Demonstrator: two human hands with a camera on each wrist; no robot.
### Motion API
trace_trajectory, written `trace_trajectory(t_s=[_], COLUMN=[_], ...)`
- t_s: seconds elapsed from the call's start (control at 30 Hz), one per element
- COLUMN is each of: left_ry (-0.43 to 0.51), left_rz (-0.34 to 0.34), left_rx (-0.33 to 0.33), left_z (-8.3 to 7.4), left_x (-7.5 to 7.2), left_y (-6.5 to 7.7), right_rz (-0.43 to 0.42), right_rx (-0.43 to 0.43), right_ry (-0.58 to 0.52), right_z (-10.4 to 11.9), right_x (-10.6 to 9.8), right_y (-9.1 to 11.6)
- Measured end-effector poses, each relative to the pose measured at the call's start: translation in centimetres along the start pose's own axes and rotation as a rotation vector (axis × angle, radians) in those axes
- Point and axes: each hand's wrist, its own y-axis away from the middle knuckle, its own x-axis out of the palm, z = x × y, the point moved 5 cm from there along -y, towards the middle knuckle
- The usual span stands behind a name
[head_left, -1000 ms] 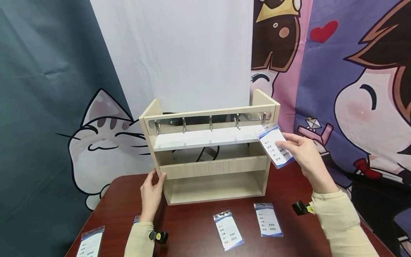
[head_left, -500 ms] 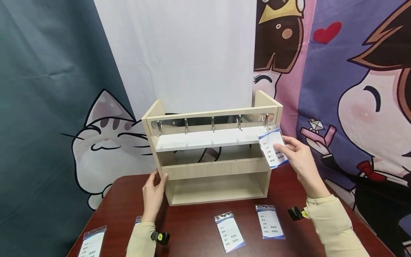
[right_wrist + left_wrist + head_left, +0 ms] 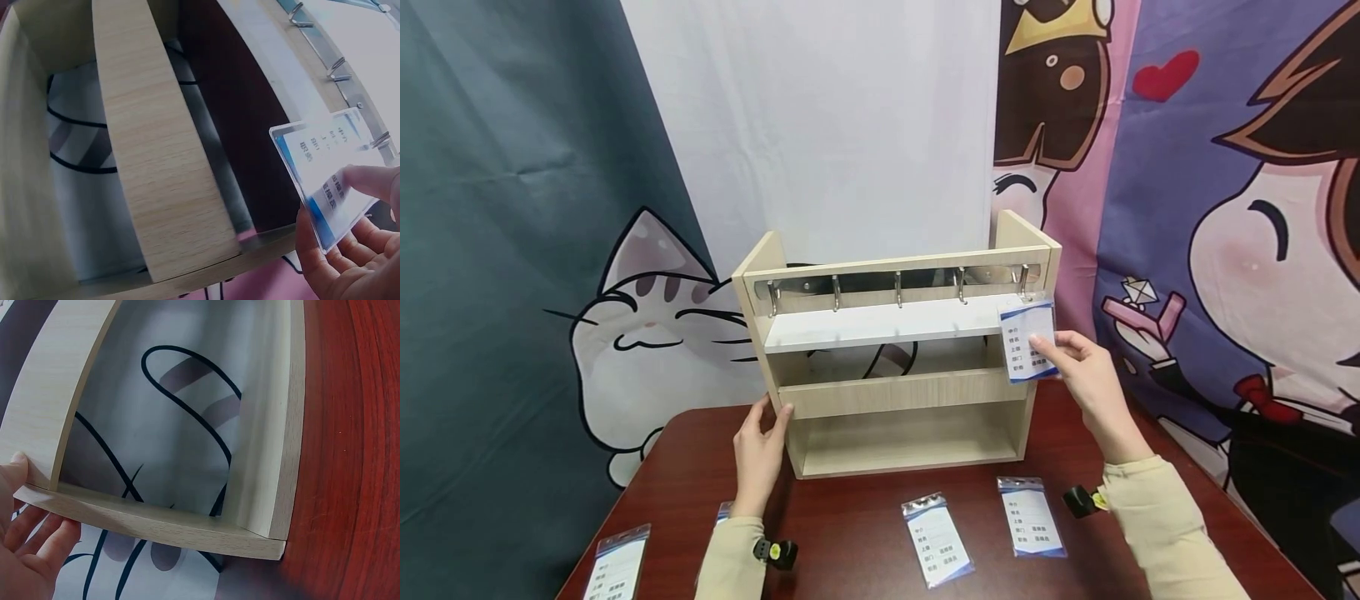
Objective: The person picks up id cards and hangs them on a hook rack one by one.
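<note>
My right hand (image 3: pixel 1090 379) pinches a badge (image 3: pixel 1027 337), a white-and-blue card in a clear plastic sleeve, with the thumb on its face. The badge's top edge is at the rightmost hook (image 3: pixel 1023 281) of a metal hook strip; whether the hook is through its slot I cannot tell. In the right wrist view the badge (image 3: pixel 319 169) is tilted, beside that hook (image 3: pixel 380 140). The strip runs along the top of a pale wooden rack (image 3: pixel 902 396). My left hand (image 3: pixel 758 458) holds the rack's left side, thumb on the front board, fingers (image 3: pixel 59 540) against the outer side.
On the dark red table (image 3: pixel 842 533) lie more badges: one in the front middle (image 3: pixel 937 542), another to its right (image 3: pixel 1032 518), one at far left (image 3: pixel 616 567). Another badge (image 3: pixel 723 511) is mostly hidden by my left forearm. Printed cloth hangs behind the rack.
My right hand has moved left with the badge, which has turned more upright beneath the rightmost hook. My left hand stays on the rack's side. The head view shifted slightly.
</note>
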Motion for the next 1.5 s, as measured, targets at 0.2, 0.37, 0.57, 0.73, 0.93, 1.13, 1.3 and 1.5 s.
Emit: trace_trajectory(t_s=[0.2,0.37,0.57,0.73,0.93,1.13,1.3,1.5], left_ry=[0.001,0.004,0.000,0.008,0.015,0.023,0.033,0.033], left_rz=[0.000,-0.003,-0.009,0.001,0.002,-0.001,-0.003,-0.002], left_rx=[0.000,0.005,0.007,0.003,0.001,0.016,0.027,0.023], left_z=[0.0,-0.1,-0.1,-0.1,-0.1,0.0,-0.1,0.0], left_x=[0.0,0.0,0.1,0.1,0.2,0.3,0.3,0.1], left_y=[0.0,0.0,0.0,0.1,0.1,0.0,-0.1,-0.1], right_rz=[0.058,0.111,0.165,0.193,0.206,0.218,0.234,0.262], right_rx=[0.001,-0.007,-0.006,0.008,0.037,0.061,0.069,0.125], right_ry=[-0.094,-0.123,-0.133,-0.135,-0.034,0.014,0.076,0.205], right_z=[-0.9,-1.7,-3.2,-4.4,-5.7,-7.3,-8.6,-10.9], right_x=[0.6,0.7,0.7,0.4,-0.3,-0.7,-0.8,-0.7], right_y=[0.2,0.3,0.6,0.9,1.2,1.6,2.0,3.0])
